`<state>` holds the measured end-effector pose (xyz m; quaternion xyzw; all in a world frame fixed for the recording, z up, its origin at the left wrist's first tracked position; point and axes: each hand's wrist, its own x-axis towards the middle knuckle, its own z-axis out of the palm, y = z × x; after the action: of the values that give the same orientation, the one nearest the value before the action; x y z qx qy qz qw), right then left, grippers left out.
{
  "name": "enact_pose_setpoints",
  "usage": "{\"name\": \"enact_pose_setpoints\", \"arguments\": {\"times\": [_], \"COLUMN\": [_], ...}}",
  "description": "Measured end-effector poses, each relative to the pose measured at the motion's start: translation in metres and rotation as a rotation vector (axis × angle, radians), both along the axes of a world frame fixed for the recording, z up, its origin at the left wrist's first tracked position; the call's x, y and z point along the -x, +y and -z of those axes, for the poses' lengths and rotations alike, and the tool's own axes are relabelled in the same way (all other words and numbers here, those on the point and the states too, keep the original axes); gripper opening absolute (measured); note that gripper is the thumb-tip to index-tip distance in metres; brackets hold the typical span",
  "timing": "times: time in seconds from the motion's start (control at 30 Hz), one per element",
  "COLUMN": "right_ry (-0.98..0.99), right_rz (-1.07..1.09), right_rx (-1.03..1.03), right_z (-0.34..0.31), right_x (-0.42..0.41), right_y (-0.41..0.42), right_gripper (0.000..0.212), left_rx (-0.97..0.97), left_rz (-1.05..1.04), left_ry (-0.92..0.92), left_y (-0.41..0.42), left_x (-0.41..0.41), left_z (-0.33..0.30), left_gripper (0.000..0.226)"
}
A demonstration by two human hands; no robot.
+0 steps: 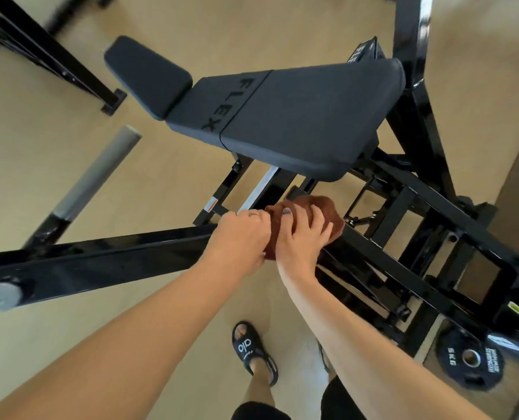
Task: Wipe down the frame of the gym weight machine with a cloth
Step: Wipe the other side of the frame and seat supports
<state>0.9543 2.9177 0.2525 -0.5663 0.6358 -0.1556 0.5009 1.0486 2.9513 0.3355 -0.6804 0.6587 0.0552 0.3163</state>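
We see both arms reaching down to a brown cloth (318,207) bunched on the black frame (106,262) of the weight machine, at the joint where a long glossy beam running in from the left meets the cross-members beneath the padded seat (282,116). The right hand (300,237) lies on top of the cloth with its fingers (317,218) spread apart and pressing down into the fabric, a dark-painted thumbnail showing. The left hand (240,237) sits just beside it, touching the near-left edge of the cloth; its fingers are curled, and they appear to pinch the cloth's edge, though the right hand hides the contact, so we cannot tell for sure. A ring shows on one left finger. The seat, marked FLEX, stands above and beyond the hands. A grey bar sleeve (97,174) angles up at the left. On the floor (191,31) below, a foot in a black sandal (253,351) stands between the arms, and a 5 kg weight plate (470,359) lies at the lower right.
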Motion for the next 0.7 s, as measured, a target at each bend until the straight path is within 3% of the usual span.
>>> {"name": "enact_pose_setpoints", "arguments": {"times": [0.1,0.17,0.27,0.4,0.47,0.57,0.7], "right_ry": [-0.033,-0.042,-0.076,-0.162,-0.228,-0.303,-0.241], "right_rz": [-0.021,-0.04,-0.065,-0.037,-0.041,-0.042,-0.038], "right_rx": [0.087,0.162,0.158,0.181,0.191,0.184,0.324], "right_z": [-0.015,-0.029,-0.054,-0.081,-0.095,-0.109,-0.099], "right_x": [-0.016,-0.03,-0.054,-0.084,-0.101,-0.118,-0.112], "right_y": [0.027,0.048,0.077,0.114,0.135,0.156,0.146], "right_gripper": [0.056,0.066,0.057,0.037,0.036,0.032,0.042], "left_rx": [0.099,0.201,0.24,0.242,0.253,0.327,0.502], "left_rz": [-0.05,-0.08,-0.08,-0.04,-0.058,0.0,-0.04], "left_ry": [-0.017,0.017,-0.056,-0.188,-0.219,-0.039,0.226], "left_y": [0.052,0.092,0.136,0.147,0.15,0.164,0.18], "left_x": [-0.042,-0.075,-0.105,-0.098,-0.105,-0.135,-0.154], "left_z": [-0.042,-0.074,-0.11,-0.125,-0.129,-0.134,-0.138], "left_gripper": [0.101,0.106,0.093,0.05,0.046,0.051,0.054]}}
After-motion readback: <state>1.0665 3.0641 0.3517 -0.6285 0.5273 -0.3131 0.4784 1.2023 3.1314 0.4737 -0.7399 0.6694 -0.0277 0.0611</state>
